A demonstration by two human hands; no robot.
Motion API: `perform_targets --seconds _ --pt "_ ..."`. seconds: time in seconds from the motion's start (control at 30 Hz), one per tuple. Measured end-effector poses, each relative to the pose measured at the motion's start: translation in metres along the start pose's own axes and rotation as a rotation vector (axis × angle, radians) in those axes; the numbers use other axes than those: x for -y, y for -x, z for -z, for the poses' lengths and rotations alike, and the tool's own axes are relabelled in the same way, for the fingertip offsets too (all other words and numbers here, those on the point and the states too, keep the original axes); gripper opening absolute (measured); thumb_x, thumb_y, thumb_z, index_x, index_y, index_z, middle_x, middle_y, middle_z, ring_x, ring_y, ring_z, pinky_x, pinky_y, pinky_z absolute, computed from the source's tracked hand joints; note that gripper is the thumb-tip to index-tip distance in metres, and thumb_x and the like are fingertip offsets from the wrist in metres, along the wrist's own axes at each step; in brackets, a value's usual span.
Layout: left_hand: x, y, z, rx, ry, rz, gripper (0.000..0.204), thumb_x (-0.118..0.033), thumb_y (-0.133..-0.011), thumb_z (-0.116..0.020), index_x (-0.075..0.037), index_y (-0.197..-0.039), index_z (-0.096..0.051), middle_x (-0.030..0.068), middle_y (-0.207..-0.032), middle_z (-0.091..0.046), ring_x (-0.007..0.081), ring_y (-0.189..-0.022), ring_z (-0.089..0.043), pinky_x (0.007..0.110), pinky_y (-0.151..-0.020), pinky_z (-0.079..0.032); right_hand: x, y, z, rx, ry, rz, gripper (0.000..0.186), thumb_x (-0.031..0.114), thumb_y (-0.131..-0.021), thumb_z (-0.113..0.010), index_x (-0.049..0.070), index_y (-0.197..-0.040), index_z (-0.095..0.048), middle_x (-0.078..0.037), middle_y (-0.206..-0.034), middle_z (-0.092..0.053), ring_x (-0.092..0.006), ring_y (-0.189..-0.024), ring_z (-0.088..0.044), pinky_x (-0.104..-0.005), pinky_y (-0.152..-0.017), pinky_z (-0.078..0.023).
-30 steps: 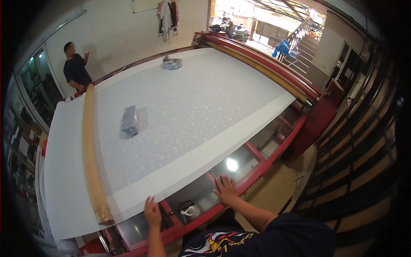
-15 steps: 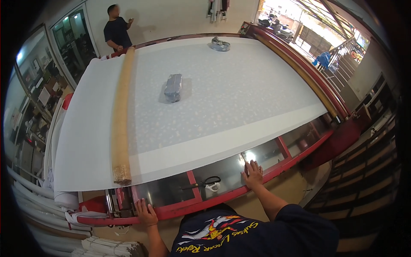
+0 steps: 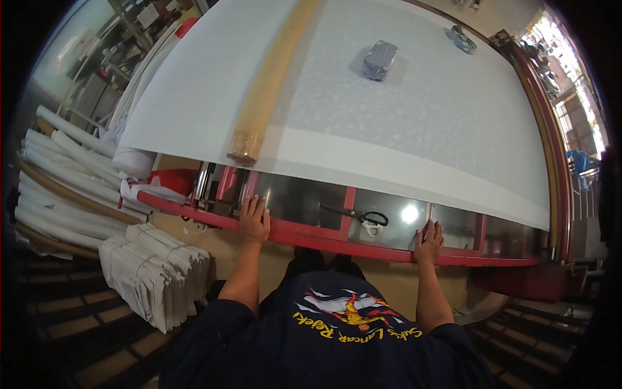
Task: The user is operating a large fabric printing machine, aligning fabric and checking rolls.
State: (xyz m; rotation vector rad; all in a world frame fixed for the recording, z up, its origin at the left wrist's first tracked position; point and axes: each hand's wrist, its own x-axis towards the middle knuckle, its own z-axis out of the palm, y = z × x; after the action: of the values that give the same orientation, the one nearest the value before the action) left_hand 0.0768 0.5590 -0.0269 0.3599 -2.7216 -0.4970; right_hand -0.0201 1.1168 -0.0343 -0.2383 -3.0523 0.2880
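From the head camera I see both hands flat on the bench's red rim [image 3: 311,235], grip open, holding nothing: left hand [image 3: 254,222] and right hand [image 3: 429,241] either side of the scissors [image 3: 363,218] on the glass. Beyond the rim lies white fabric [image 3: 414,117], a cardboard tube [image 3: 269,84], a grey bundle [image 3: 380,59]. Fabric rolls [image 3: 58,188] lie left of the bench.

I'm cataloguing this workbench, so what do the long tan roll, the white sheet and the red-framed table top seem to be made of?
Long tan roll: probably a cardboard tube, matte brown with a rough end. Wide white sheet: fabric or paper, matte and faintly speckled; which one is unclear. Red-framed table top: glossy glass or polished panels, mirroring a lamp, in red-painted, likely metal, framing. Both hands rest on that frame.
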Motion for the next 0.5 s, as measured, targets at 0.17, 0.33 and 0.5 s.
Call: perform_targets --seconds 0.17,0.33,0.5 --pt "0.01 0.001 0.001 -0.033 0.016 -0.033 0.039 -0.026 -0.095 -0.061 -0.006 -0.127 -0.069 0.0178 -0.139 -0.06 0.0409 -0.137 -0.046 0.05 -0.116 -0.037 0.006 -0.004 -0.013 0.036 0.069 0.006 0.064 0.046 -0.099 -0.056 0.019 -0.155 -0.04 -0.014 -0.163 -0.035 -0.0341 -0.154 -0.024 -0.0564 -0.122 -0.023" --pt "0.004 -0.002 0.004 -0.053 0.037 -0.07 0.039 -0.028 -0.095 -0.062 -0.005 -0.125 -0.069 0.0191 -0.137 -0.061 0.0423 -0.136 -0.047 0.052 -0.116 -0.036 0.059 0.004 -0.007 0.036 -0.213 -0.115 0.069 0.029 -0.095 -0.067 0.014 -0.156 -0.037 -0.025 -0.158 -0.038 -0.0445 -0.147 -0.032 -0.0533 -0.119 -0.029" --pt "0.043 -0.013 0.021 0.089 0.321 -0.084 0.04 -0.026 -0.094 -0.066 -0.008 -0.13 -0.068 0.021 -0.141 -0.058 0.0433 -0.135 -0.049 0.051 -0.116 -0.037 0.205 0.057 -0.016 -0.196 -0.213 0.265 0.071 0.016 -0.084 -0.075 0.005 -0.148 -0.046 -0.03 -0.149 -0.043 -0.0492 -0.139 -0.04 -0.0544 -0.115 -0.035"
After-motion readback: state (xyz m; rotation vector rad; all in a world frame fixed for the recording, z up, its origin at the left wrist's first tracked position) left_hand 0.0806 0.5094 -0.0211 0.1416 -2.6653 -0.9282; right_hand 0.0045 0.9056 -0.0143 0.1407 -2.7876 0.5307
